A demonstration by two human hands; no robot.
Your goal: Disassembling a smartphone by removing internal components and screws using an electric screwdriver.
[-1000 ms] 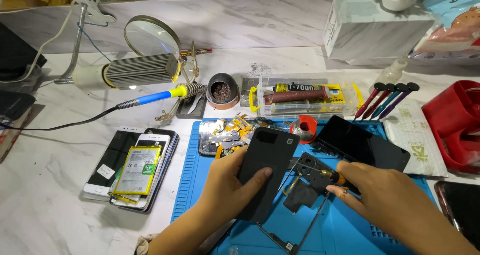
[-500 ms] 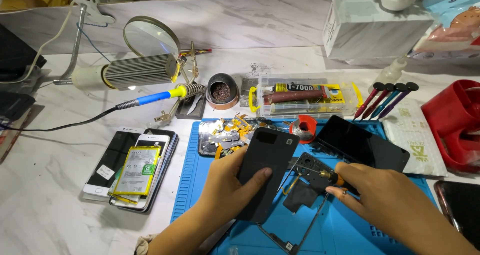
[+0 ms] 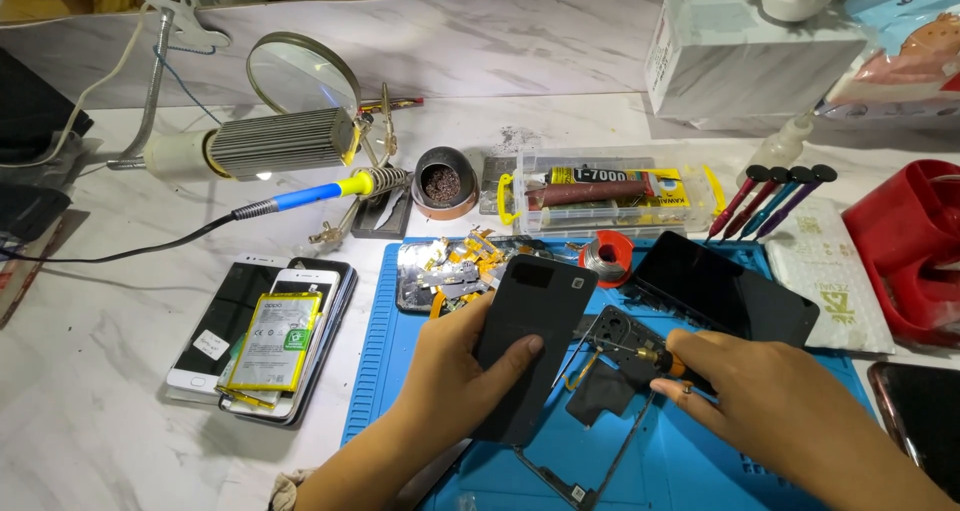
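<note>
Black phone back (image 3: 530, 341) in left grip (image 3: 455, 376); screwdriver (image 3: 655, 356) in right grip (image 3: 760, 401).

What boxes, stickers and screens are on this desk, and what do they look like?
Clear plastic box: behind the blue mat, rectangular, holding a dark red glue tube on a yellow card.
Yellow-green battery label: on the stacked phones at left, rectangular.
White cardboard box: back right, rectangular.
Dark phone screen: right side of the mat, black, unlit.

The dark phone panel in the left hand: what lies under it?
Under the phone panel, held by the left hand, the blue mat shows, and a phone frame emerges at its lower edge. The covered rest is hidden.
</note>
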